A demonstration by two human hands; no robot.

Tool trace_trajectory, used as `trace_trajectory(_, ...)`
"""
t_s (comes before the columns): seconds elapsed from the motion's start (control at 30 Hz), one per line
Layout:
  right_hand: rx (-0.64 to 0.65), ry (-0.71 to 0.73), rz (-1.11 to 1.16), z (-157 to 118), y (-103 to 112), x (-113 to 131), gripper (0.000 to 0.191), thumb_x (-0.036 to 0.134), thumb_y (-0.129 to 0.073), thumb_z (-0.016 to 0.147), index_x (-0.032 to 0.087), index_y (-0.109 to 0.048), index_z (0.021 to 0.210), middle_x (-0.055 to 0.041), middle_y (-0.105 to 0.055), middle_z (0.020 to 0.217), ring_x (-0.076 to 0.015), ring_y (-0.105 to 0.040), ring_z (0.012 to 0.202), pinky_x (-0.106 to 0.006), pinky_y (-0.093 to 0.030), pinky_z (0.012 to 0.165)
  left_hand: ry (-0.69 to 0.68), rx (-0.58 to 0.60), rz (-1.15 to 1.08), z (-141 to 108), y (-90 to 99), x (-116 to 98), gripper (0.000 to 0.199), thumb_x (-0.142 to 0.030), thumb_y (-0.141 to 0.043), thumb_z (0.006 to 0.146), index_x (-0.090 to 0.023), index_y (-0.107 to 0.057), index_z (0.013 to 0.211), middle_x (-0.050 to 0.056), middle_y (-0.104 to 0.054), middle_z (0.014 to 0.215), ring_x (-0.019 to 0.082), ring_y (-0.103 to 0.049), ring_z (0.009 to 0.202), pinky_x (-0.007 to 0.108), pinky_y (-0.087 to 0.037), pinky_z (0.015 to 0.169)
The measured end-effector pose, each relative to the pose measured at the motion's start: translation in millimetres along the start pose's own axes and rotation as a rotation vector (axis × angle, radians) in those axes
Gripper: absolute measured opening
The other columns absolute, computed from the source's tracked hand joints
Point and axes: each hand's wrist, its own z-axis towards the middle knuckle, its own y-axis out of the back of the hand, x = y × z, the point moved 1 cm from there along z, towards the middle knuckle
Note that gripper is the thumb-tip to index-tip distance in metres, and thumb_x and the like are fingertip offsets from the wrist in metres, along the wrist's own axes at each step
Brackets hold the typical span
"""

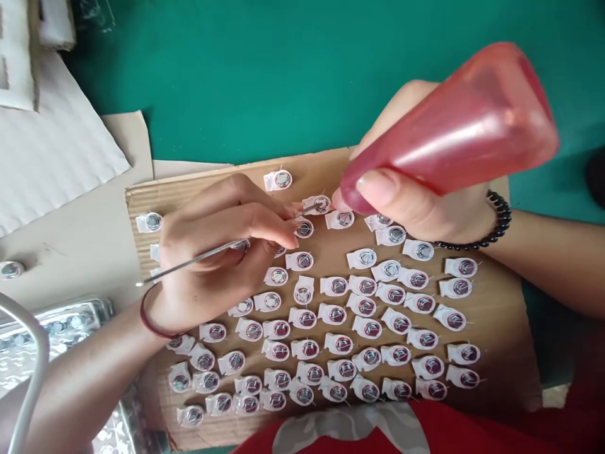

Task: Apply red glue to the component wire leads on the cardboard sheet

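My left hand (222,239) pinches a thin metal rod (198,257), whose far end reaches past the fingertips. That end rests at a small white tab with a round silver disc (321,205); whether it touches the disc I cannot tell. On the right, my right hand (416,202) is wrapped round a translucent red bottle (463,126), tilted with its narrow end down toward the same tab. Fingers hide the bottle's tip. Many similar tabs (338,343) lie in loose rows on a cardboard sheet (501,353), some with red rings round their discs.
A green table surface (236,75) spreads behind the cardboard. To the left are white padded sheets (51,139), a loose silver disc (12,270) and a clear plastic tray of silver parts (70,325). A pale cable (35,353) curves over the lower left.
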Motion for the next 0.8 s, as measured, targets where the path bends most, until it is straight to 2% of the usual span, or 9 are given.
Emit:
trace_trajectory(0.13,0.032,-0.044,-0.191,-0.4,1.7,-1.4,0.041,0.053,-0.06,0.058,0.017,-0.043,0.053,-0.0034,-0.053,0.07,-0.0089,-0.05,0.064,-0.026,-0.037,0.059,0.023,0.006,0.006,0.5,1.1,-0.3,0.026,0.004,-0.06,0.066,-0.02,-0.061,0.075,-0.005,-0.059,0.082,0.006,-0.059,0.079,0.02,-0.05,0.067)
trace_trajectory(0.2,0.04,-0.072,-0.236,-0.2,2.0,-1.2,0.043,0.056,-0.057,0.058,0.016,-0.042,0.053,-0.0045,-0.054,0.072,-0.0099,-0.05,0.065,-0.028,-0.036,0.06,0.021,0.004,-0.002,1.1,1.5,0.2,0.027,0.005,-0.061,0.065,-0.02,-0.062,0.076,-0.004,-0.059,0.081,0.006,-0.059,0.079,0.02,-0.051,0.068)
trace_trajectory(0.37,0.091,-0.006,-0.163,-2.8,0.1,-1.9,0.034,0.049,-0.058,0.063,0.015,-0.056,0.061,-0.0043,-0.053,0.066,-0.0082,-0.05,0.064,-0.026,-0.037,0.06,0.005,0.005,0.004,2.2,0.8,1.7,0.027,0.006,-0.06,0.065,-0.02,-0.061,0.076,-0.004,-0.058,0.081,0.005,-0.057,0.078,0.021,-0.052,0.07)
trace_trajectory(0.57,0.092,0.026,-0.114,-4.5,-0.4,-2.9,0.033,0.046,-0.065,0.061,0.014,-0.057,0.064,-0.0038,-0.055,0.075,-0.0056,-0.051,0.065,-0.023,-0.038,0.059,-0.01,0.005,0.002,1.3,-0.2,1.0,0.024,0.004,-0.062,0.065,-0.018,-0.061,0.075,-0.004,-0.058,0.081,0.005,-0.057,0.077,0.019,-0.051,0.068)
trace_trajectory(0.8,0.121,0.046,-0.114,-3.3,0.1,-1.6,0.029,0.044,-0.068,0.06,0.017,-0.059,0.058,-0.0015,-0.055,0.07,-0.0045,-0.049,0.064,-0.021,-0.037,0.06,-0.032,0.011,-0.003,2.4,0.2,1.8,0.023,0.004,-0.061,0.066,-0.017,-0.061,0.075,-0.003,-0.058,0.082,0.004,-0.057,0.078,0.018,-0.049,0.068)
